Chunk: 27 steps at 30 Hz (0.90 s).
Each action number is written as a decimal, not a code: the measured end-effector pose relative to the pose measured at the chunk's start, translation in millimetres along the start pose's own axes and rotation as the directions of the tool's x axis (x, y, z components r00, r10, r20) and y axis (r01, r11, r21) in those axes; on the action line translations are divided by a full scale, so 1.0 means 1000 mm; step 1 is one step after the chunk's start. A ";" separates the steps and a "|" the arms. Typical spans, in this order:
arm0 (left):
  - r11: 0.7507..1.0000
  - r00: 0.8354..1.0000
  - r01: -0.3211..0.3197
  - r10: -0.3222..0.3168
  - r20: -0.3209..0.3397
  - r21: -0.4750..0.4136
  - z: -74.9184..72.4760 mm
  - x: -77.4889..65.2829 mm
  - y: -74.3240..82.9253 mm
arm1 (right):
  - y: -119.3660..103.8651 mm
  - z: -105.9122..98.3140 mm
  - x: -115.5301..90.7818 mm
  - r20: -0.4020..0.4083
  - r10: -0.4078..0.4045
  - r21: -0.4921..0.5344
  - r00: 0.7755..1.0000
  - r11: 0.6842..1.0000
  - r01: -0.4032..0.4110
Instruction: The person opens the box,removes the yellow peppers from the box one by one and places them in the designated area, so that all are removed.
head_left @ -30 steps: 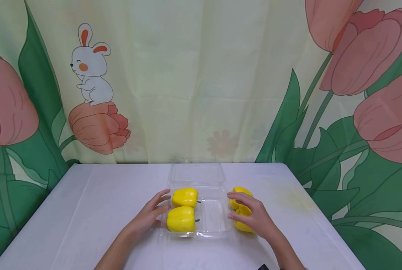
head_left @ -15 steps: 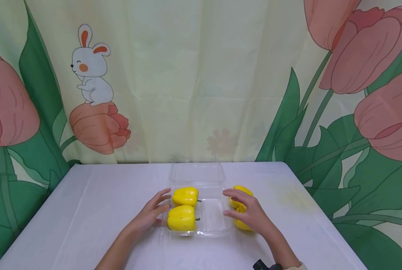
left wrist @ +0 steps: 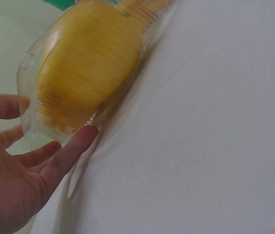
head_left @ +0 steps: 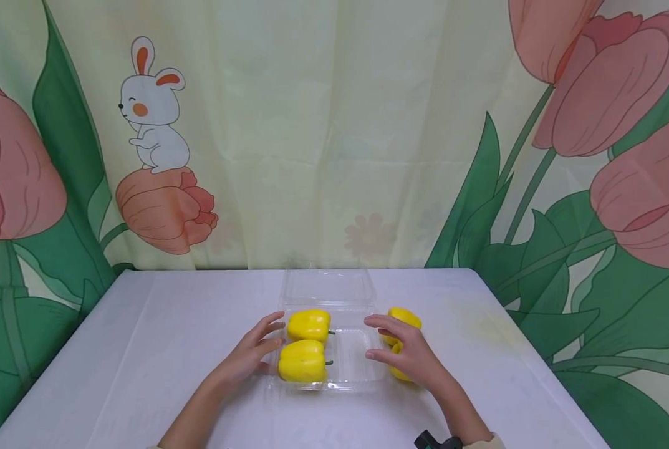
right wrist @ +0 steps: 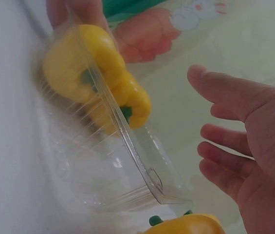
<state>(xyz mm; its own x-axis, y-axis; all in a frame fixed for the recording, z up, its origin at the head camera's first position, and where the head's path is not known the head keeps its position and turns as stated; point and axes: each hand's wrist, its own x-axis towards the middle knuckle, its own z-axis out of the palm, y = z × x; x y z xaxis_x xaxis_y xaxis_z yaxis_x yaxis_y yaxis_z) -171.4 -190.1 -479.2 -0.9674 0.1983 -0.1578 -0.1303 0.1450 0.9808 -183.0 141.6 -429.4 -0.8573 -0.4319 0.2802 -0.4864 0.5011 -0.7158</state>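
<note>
A clear plastic clamshell box (head_left: 358,358) lies on the table with its lid (head_left: 327,287) folded back. Two yellow bell peppers, one in front (head_left: 302,363) and one behind (head_left: 308,325), sit in its left half, stems to the right. My left hand (head_left: 250,352) is at the box's left wall, fingers spread; in the left wrist view its fingertips meet or nearly meet the plastic. My right hand (head_left: 409,352) hovers by the box's right side, fingers apart, holding nothing. Behind it are two more yellow peppers, a far one (head_left: 406,316) and a near one (head_left: 399,374), both partly hidden.
A white cloth covers the table (head_left: 171,337). Beyond its back edge hangs a curtain (head_left: 390,125) printed with tulips and a rabbit. A black device (head_left: 436,440) shows at my right wrist.
My right hand has moved a little left, from over the outside peppers toward the box's right edge. The left hand and the peppers have stayed where they were.
</note>
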 end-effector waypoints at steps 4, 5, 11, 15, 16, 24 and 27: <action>1.000 1.000 0.005 -0.005 0.005 -0.008 0.000 -0.001 0.001 | 0.000 0.002 0.001 0.014 -0.005 -0.007 1.000 1.000 0.005; 1.000 1.000 0.006 -0.006 0.007 -0.010 0.001 -0.001 0.002 | 0.000 0.003 0.002 0.017 -0.007 -0.007 1.000 1.000 0.007; 1.000 1.000 0.008 -0.008 0.010 -0.010 0.001 -0.002 0.004 | -0.002 0.005 0.005 0.032 -0.017 0.006 0.999 1.000 0.016; 1.000 1.000 0.001 0.000 0.012 -0.015 0.000 -0.002 0.004 | -0.001 0.006 0.006 0.038 -0.012 0.011 0.999 1.000 0.011; 1.000 1.000 -0.002 0.002 0.013 -0.017 0.000 -0.002 0.004 | -0.001 0.007 0.007 0.038 -0.013 0.013 0.999 1.000 0.012; 1.000 1.000 0.006 -0.006 0.018 -0.025 0.000 -0.002 0.003 | -0.001 0.010 0.009 0.040 -0.013 0.001 0.999 1.000 0.013; 1.000 1.000 0.006 -0.006 0.023 -0.025 -0.001 -0.001 0.003 | -0.002 0.011 0.010 0.040 0.010 0.003 0.999 1.000 -0.010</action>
<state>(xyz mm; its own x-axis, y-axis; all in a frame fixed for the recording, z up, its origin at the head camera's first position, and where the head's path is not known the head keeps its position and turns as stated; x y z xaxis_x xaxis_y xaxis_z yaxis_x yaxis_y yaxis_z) -170.7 -190.4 -476.3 -0.9613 0.2201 -0.1660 -0.1417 0.1221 0.9824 -188.4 127.6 -432.1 -0.8545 -0.4570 0.2469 -0.4773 0.5031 -0.7205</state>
